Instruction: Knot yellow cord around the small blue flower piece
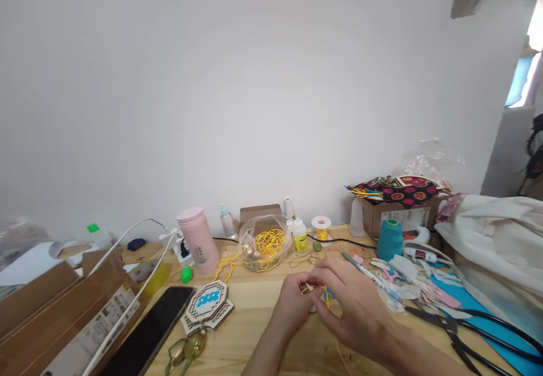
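Working close together above the wooden table [244, 302], the two hands meet fingertip to fingertip over a yellow cord [328, 301]. The left hand [292, 301] has its fingers drawn in narrow, pinching the cord; its tips are partly covered by the other hand. The right hand [355, 302] bends over from the other side, thumb and fingers brought together on the same cord. A strand runs down below the right hand toward the near edge of the view. A small blue piece [328, 294] shows between the hands; whether it is attached to the cord cannot be told.

Just beyond the hands stand a glue bottle [300, 237] and a spool [321, 230], with a plastic bag [265, 243] of yellow cord beside the bottle. Left of the hands lie wooden plaques [207, 304] and a phone [148, 328]. On the right, a pen [371, 276] lies near the right hand, with scissors [449, 325] beside the right forearm.
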